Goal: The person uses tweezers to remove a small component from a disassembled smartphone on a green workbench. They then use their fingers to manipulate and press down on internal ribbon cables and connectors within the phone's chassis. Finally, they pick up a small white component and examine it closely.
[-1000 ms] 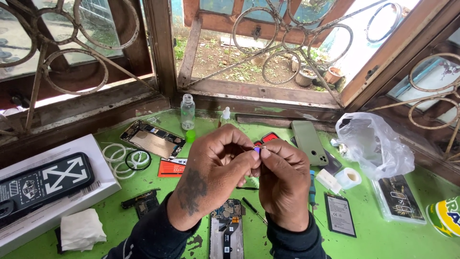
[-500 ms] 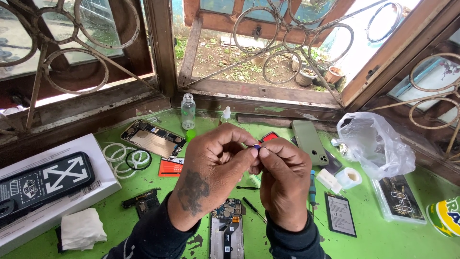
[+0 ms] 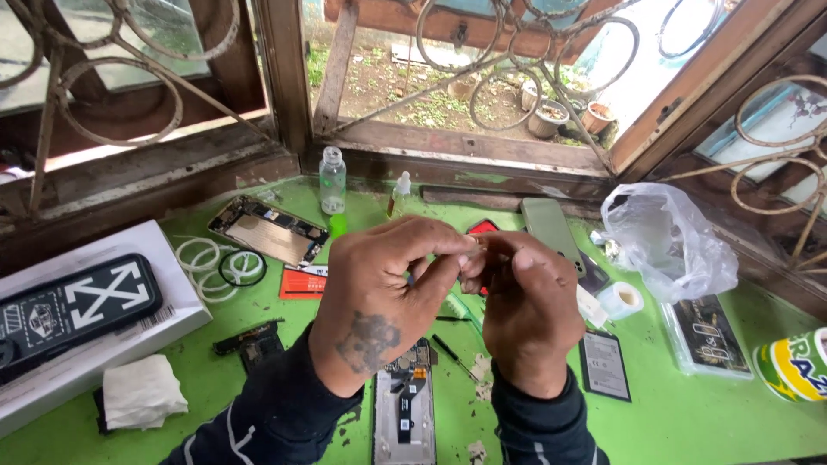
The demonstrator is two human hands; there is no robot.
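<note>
Green table [image 3: 689,413], black case [image 3: 73,306] with white crossed arrows, white box [image 3: 129,344].

Soft, even daylight enters through the open window [image 3: 482,95] at the top of the view and lights the green surface [image 3: 689,405] brightly. The sky patch at the upper right is overexposed to near white. Shadows are faint and diffuse, gathering under the left hand [image 3: 379,301] and right hand [image 3: 525,310]. The clear plastic bag [image 3: 668,241] shows pale sheen. Focus is sharp throughout, with no motion blur. Straight window frames bend slightly near the edges, a wide-lens distortion.
</note>
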